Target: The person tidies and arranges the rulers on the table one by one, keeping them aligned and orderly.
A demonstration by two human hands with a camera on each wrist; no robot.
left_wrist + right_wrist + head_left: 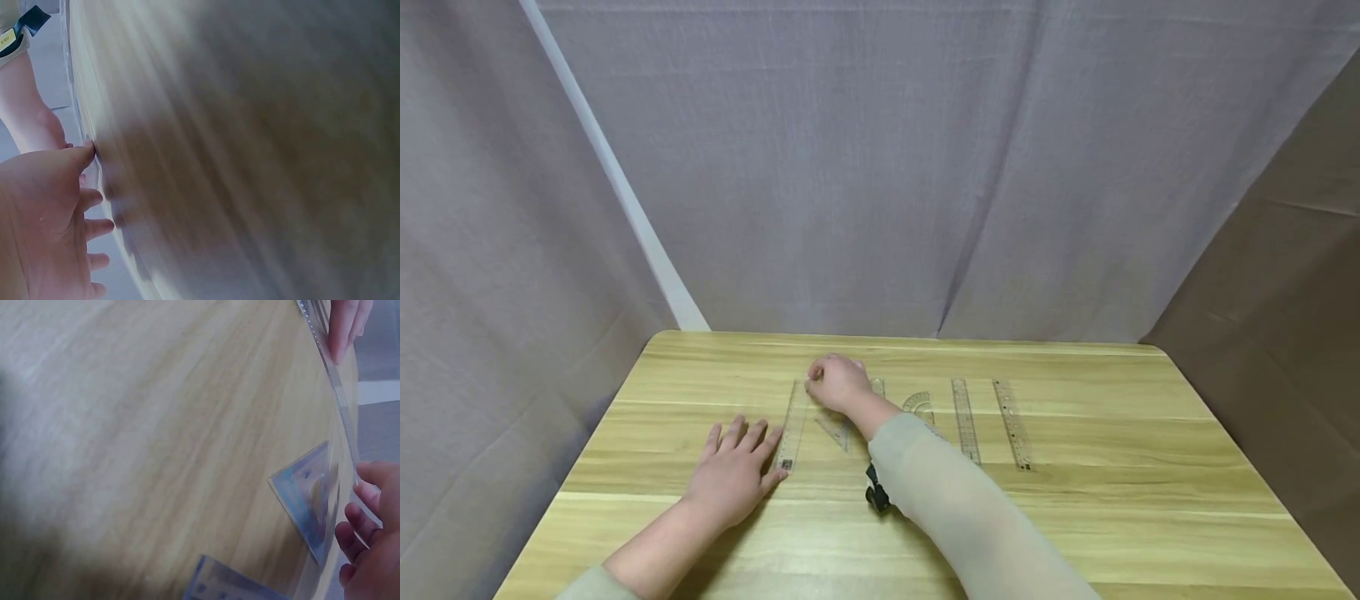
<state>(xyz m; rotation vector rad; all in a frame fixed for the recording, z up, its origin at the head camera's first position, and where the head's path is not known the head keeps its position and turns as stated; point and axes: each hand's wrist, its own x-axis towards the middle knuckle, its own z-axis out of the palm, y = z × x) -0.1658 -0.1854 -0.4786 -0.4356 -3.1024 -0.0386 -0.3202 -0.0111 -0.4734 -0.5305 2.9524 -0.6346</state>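
Note:
A clear ruler (793, 425) lies lengthwise on the table, leftmost in a row of clear measuring tools. At its far end my right hand (837, 383) pinches it between thumb and curled fingers; in the right wrist view the ruler's long edge runs up to those fingertips. My left hand (733, 471) lies palm down with straight, spread fingers, its thumb and index finger at the ruler's near left side. Just right of that ruler sits a small clear set square (300, 487), close under my right hand. In the left wrist view, the left thumb touches the tabletop.
A clear protractor (917, 404) and two more clear rulers, one narrow (966, 421) and one at the far right (1012, 425), lie along the row. My right forearm partly covers the protractor. Grey curtains (820, 167) hang behind the wooden table (1150, 500).

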